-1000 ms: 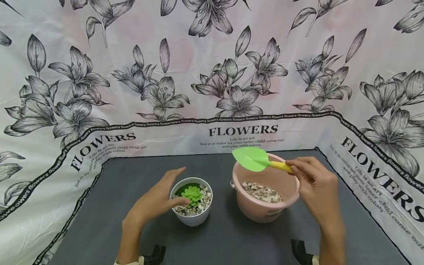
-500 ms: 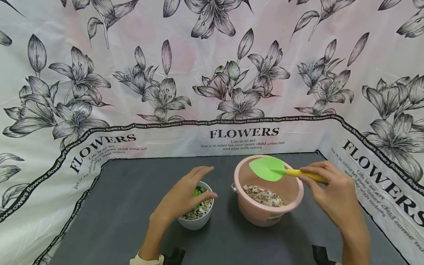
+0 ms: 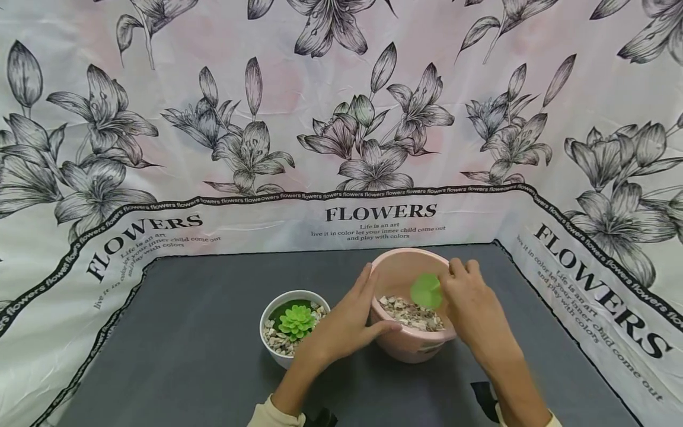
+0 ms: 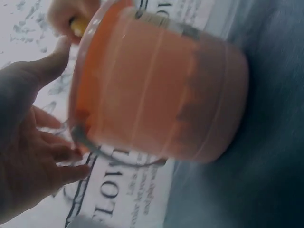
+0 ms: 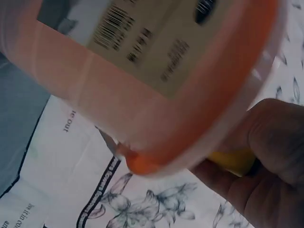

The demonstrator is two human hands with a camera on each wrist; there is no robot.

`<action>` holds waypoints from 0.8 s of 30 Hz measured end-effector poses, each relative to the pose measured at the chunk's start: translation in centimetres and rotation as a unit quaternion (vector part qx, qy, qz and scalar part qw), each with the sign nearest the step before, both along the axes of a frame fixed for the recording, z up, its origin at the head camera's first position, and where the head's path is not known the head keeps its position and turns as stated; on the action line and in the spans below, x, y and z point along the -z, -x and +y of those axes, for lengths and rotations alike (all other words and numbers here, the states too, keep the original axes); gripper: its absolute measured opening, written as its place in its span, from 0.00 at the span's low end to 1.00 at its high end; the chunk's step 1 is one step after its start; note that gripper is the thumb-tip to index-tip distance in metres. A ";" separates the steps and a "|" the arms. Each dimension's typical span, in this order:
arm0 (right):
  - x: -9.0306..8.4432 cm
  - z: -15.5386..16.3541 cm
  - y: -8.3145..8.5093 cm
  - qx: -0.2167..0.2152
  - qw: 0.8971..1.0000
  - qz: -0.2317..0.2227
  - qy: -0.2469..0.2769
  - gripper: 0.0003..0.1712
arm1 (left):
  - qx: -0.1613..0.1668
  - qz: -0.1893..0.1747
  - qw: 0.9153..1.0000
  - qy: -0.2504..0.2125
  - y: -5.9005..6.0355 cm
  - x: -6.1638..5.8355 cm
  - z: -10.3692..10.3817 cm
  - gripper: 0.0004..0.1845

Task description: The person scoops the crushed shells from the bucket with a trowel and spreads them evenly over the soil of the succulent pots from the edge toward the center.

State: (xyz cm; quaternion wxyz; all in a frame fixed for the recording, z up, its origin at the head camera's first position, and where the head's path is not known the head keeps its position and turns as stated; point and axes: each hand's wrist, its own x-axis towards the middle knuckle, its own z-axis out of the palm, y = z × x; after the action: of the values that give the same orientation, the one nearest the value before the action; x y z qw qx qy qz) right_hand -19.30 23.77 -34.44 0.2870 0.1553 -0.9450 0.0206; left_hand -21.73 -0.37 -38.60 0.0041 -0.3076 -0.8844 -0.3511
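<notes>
A pink bucket [image 3: 397,270] holding pale pebbles [image 3: 408,314] stands on the dark grey table right of centre. My right hand [image 3: 464,302] reaches over its right rim and grips the yellow handle [image 5: 232,161] of a scoop. The scoop's green blade [image 3: 425,290] points down at the pebbles. My left hand [image 3: 358,314] rests against the bucket's left wall, fingers straight and thumb along the front. The left wrist view shows that hand [image 4: 28,156] spread beside the bucket [image 4: 161,90]. A white pot [image 3: 277,350] with a green succulent [image 3: 296,320] and pebbles stands just left of my left hand.
A white cloth printed with black lilies and the word FLOWERS [image 3: 380,212] walls the table at the back and both sides. The grey table top [image 3: 192,332] stretches bare to the left. A black clip [image 3: 482,394] sits near the front edge.
My left hand left the white pot and moved right onto the bucket's side. My right hand swung the scoop down from above the bucket into it, blade toward the pebbles.
</notes>
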 end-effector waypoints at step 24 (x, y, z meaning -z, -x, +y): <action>1.3 -0.4 3.1 0.035 0.976 -0.169 0.134 0.16 | -0.072 -0.044 0.996 0.019 0.1 0.9 0.6 0.58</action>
State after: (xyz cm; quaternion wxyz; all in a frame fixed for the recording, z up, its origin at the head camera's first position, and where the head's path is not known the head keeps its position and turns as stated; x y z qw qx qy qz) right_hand -22.44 23.35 -35.75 0.1417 0.0768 -0.9734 0.1627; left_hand -21.81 0.23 -39.49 -0.0157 -0.2271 -0.9100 -0.3467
